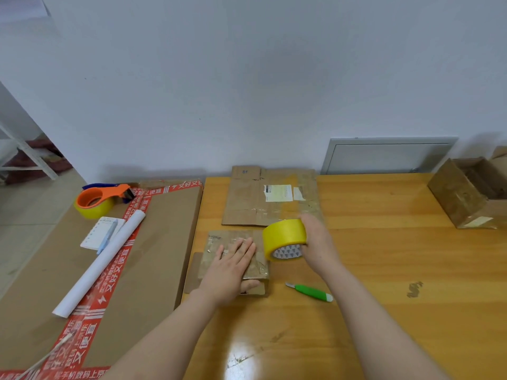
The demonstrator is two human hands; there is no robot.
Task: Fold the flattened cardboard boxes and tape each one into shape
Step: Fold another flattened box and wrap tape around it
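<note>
A small folded cardboard box (219, 238), shiny with tape on top, stands on the wooden table (384, 270) in front of me. My left hand (231, 267) lies flat on its top, fingers straight, thumb against the front side. My right hand (317, 239) grips a yellow tape roll (284, 237) held on edge just right of the box. A flattened cardboard box (255, 198) with a white label lies behind, near the wall.
A green-handled knife (310, 292) lies right of the box. An open cardboard box (469, 192) stands at the far right. On the large carton (153, 242) to the left are an orange tape dispenser (101, 200), a notepad with pen (103, 233) and a white paper roll (101, 263).
</note>
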